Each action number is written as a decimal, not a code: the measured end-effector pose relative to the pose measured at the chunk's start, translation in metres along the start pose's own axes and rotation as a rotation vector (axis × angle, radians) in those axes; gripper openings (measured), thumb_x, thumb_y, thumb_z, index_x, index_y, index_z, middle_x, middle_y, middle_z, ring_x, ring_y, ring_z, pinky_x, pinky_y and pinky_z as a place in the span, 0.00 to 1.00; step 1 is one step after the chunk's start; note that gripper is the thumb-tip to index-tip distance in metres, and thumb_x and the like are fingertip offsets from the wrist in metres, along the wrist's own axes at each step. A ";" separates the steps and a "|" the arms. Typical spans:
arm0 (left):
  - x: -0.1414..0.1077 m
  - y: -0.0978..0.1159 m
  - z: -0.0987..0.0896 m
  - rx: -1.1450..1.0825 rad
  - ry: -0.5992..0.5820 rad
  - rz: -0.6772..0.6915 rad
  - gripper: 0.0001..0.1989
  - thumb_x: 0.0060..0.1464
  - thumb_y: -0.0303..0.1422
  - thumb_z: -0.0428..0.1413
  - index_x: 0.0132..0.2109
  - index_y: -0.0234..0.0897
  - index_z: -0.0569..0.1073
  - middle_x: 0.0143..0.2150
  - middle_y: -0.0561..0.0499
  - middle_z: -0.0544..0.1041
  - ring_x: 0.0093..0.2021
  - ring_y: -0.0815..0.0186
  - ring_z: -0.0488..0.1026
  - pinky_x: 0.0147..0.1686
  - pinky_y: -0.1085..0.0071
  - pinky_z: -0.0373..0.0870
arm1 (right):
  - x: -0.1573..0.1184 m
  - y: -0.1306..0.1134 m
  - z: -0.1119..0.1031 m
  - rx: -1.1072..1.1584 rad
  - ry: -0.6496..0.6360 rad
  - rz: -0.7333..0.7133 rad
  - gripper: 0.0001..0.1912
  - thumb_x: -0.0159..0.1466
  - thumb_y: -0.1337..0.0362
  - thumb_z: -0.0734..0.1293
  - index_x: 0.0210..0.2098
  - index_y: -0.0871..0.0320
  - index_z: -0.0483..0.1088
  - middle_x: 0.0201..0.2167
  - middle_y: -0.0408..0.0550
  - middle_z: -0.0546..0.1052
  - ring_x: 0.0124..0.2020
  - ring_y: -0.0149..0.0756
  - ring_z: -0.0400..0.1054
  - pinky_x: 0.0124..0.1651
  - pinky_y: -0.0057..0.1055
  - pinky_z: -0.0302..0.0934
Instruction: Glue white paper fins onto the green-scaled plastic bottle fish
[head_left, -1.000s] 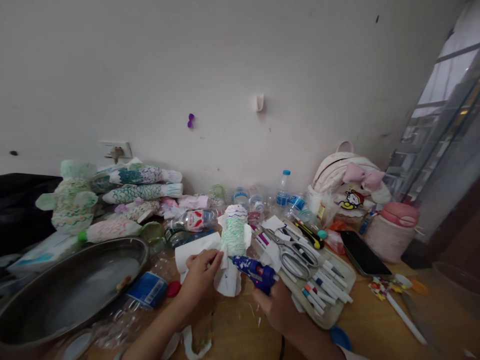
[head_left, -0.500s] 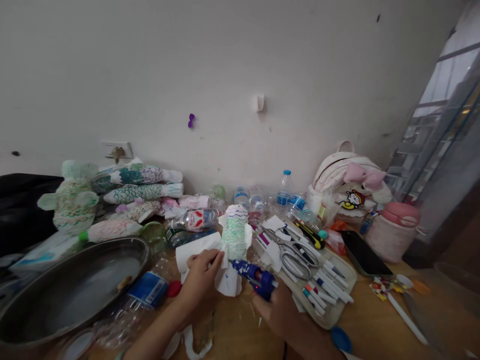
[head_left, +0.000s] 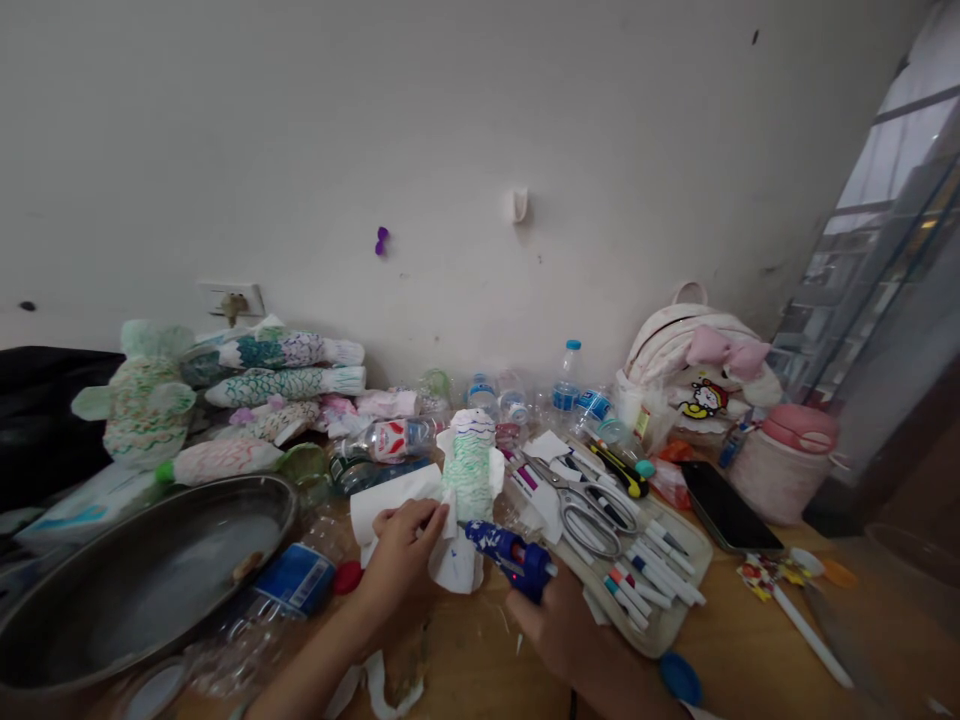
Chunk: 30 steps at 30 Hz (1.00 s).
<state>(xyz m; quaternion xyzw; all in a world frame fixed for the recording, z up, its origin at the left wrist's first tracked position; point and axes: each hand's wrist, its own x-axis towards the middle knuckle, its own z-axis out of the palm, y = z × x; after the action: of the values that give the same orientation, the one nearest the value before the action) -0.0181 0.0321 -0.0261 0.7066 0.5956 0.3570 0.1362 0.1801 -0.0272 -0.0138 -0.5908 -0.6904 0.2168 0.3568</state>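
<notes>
A white paper-covered bottle figure (head_left: 471, 465) with green and purple wavy lines lies in the middle of the table, its lower white paper piece pointing toward me. My left hand (head_left: 407, 540) pinches a small white paper piece (head_left: 450, 515) at the figure's lower left side. In my right hand (head_left: 553, 620) is a blue glue gun (head_left: 510, 560) with a small red light, its nozzle touching or very near the paper beside my left fingertips. Behind my left hand lies a folded white sheet (head_left: 382, 500).
A tray (head_left: 694, 590) of markers and scissors (head_left: 592, 515) lies right. A metal basin (head_left: 135, 580) and crushed bottle (head_left: 296, 580) are left. Paper fish (head_left: 292, 385) and plastic bottles line the wall. A phone (head_left: 729, 508), pink jar (head_left: 787, 465) and backpack (head_left: 697, 350) stand far right.
</notes>
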 end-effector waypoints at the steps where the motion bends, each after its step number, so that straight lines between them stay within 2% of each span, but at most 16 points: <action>1: 0.000 0.000 0.000 0.000 -0.001 -0.002 0.18 0.54 0.42 0.43 0.26 0.40 0.72 0.27 0.51 0.78 0.33 0.58 0.73 0.38 0.61 0.59 | 0.000 0.000 -0.001 0.003 0.002 -0.001 0.09 0.47 0.65 0.65 0.29 0.53 0.75 0.22 0.46 0.78 0.24 0.40 0.71 0.28 0.29 0.63; 4: -0.001 0.002 -0.001 0.002 -0.001 -0.010 0.19 0.54 0.42 0.43 0.25 0.39 0.71 0.26 0.50 0.78 0.33 0.58 0.73 0.38 0.60 0.59 | -0.002 0.004 0.002 0.021 -0.012 -0.020 0.08 0.48 0.66 0.65 0.27 0.55 0.74 0.20 0.46 0.77 0.23 0.39 0.70 0.29 0.30 0.63; 10: -0.001 0.002 0.000 -0.002 0.005 -0.026 0.19 0.54 0.44 0.43 0.25 0.39 0.70 0.25 0.51 0.77 0.31 0.59 0.72 0.39 0.60 0.58 | -0.002 0.005 0.003 0.001 0.021 -0.069 0.08 0.49 0.64 0.63 0.27 0.52 0.74 0.20 0.43 0.77 0.30 0.42 0.71 0.38 0.31 0.64; 14: 0.000 0.001 0.000 -0.004 0.011 -0.031 0.19 0.53 0.44 0.43 0.24 0.40 0.70 0.25 0.51 0.77 0.32 0.59 0.72 0.39 0.60 0.57 | -0.002 0.000 -0.001 -0.010 -0.027 -0.043 0.10 0.49 0.65 0.63 0.28 0.53 0.75 0.21 0.43 0.77 0.25 0.39 0.70 0.34 0.30 0.64; 17: 0.000 0.001 -0.001 -0.004 0.011 -0.030 0.19 0.53 0.43 0.43 0.25 0.40 0.71 0.26 0.50 0.78 0.33 0.59 0.72 0.39 0.60 0.57 | -0.003 -0.001 -0.001 -0.025 -0.051 -0.019 0.10 0.48 0.65 0.64 0.30 0.54 0.75 0.24 0.45 0.79 0.25 0.39 0.71 0.32 0.29 0.65; 21: 0.000 0.001 -0.001 0.002 0.014 -0.029 0.18 0.53 0.43 0.43 0.25 0.39 0.71 0.27 0.50 0.78 0.33 0.59 0.72 0.39 0.60 0.58 | -0.004 -0.007 -0.006 -0.079 -0.036 0.019 0.10 0.48 0.65 0.64 0.30 0.54 0.75 0.25 0.46 0.80 0.27 0.40 0.73 0.30 0.29 0.65; 26: 0.000 0.000 -0.001 0.014 0.022 -0.022 0.18 0.54 0.43 0.44 0.24 0.40 0.70 0.25 0.52 0.77 0.30 0.60 0.71 0.38 0.62 0.58 | -0.004 -0.018 -0.019 -0.059 -0.024 -0.054 0.11 0.48 0.64 0.65 0.31 0.53 0.75 0.25 0.47 0.81 0.27 0.43 0.74 0.29 0.30 0.66; 30: 0.000 -0.002 0.000 0.023 0.028 -0.021 0.18 0.54 0.43 0.43 0.26 0.40 0.71 0.26 0.51 0.77 0.31 0.59 0.71 0.38 0.61 0.58 | -0.002 -0.008 -0.009 0.021 0.021 -0.049 0.09 0.47 0.64 0.65 0.29 0.51 0.75 0.22 0.44 0.79 0.24 0.42 0.72 0.27 0.31 0.64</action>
<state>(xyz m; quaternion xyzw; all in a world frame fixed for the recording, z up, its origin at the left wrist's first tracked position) -0.0194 0.0325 -0.0276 0.6967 0.6089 0.3586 0.1233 0.1817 -0.0319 -0.0030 -0.5722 -0.6985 0.2089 0.3756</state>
